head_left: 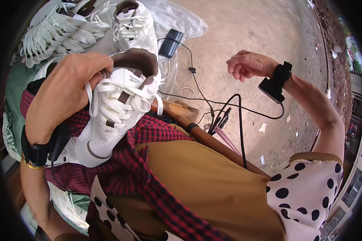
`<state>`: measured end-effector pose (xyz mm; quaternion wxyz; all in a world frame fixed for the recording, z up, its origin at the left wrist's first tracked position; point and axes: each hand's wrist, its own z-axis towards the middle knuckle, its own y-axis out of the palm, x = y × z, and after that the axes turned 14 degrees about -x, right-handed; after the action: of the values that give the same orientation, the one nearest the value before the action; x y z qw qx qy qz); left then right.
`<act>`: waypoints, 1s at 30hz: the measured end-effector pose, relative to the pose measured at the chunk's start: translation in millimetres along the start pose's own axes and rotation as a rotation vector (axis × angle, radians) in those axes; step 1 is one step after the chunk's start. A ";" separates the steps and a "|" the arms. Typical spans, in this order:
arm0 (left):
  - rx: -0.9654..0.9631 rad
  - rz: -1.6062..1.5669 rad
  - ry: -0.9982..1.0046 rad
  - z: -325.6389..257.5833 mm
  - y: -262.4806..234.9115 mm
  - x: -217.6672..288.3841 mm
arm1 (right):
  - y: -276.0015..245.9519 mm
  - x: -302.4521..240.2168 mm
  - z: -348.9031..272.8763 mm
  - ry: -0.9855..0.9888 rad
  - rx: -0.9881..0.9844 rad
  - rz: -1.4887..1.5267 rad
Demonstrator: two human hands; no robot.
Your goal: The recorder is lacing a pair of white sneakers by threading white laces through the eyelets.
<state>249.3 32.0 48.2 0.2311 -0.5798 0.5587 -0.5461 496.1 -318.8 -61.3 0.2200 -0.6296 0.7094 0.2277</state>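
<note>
A white lace-up sneaker (120,94) with a brown lining rests on my lap, its toe toward me. My left hand (70,86) is closed on its left side, with thumb and fingers pinching near the top eyelets. White laces (112,104) cross the tongue and hang in loops on the shoe's right. Under it, partly hidden, lies another white shoe (68,154). Away from the sneaker, my right hand (251,65) is raised above the ground at the right. Its fingers are curled together, and whatever they may hold cannot be made out.
A second laced sneaker (134,30) stands on clear plastic (185,18) beyond my lap. White shoe parts (56,32) are heaped at the far left. Beside the plastic lies a black phone (171,43) with a cable (193,60). More cables run to my right wrist, past a wooden bar (213,138).
</note>
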 end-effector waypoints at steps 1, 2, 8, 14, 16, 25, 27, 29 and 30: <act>0.010 0.001 0.002 -1.4 2.1 -0.4 | -3.4 -1.1 -6.2 0.208 -0.053 -0.297; 0.020 -0.023 -0.014 -12.5 3.0 3.1 | 0.8 -8.4 -2.5 0.239 -0.012 -0.547; 0.104 0.009 0.029 -17.5 9.0 -9.9 | 92.7 -63.4 1.5 -0.025 -0.393 -0.411; 0.187 -0.007 0.042 -31.8 15.2 -13.0 | 133.0 -12.6 -10.0 0.391 -0.745 -0.746; 0.220 -0.010 0.045 -35.9 17.2 -13.4 | 147.4 30.5 -6.2 0.310 -0.653 -0.324; 0.289 0.044 0.042 -47.1 20.7 -11.7 | 110.7 -17.2 -36.2 0.235 -0.377 0.315; 0.284 0.017 0.048 -46.9 17.3 -10.4 | 115.7 -24.1 -40.5 0.129 -0.334 0.329; 0.276 -0.006 0.038 -53.7 16.3 -7.9 | 128.2 -30.3 -46.5 0.058 -0.337 0.454; 0.285 -0.015 0.045 -54.8 17.0 -6.6 | 137.6 -38.2 -55.5 -0.004 -0.353 0.520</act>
<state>195.2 52.2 47.1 0.2944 -0.5330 0.4763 -0.6343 362.2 -307.5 12.3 0.0433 -0.4553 0.7958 0.3970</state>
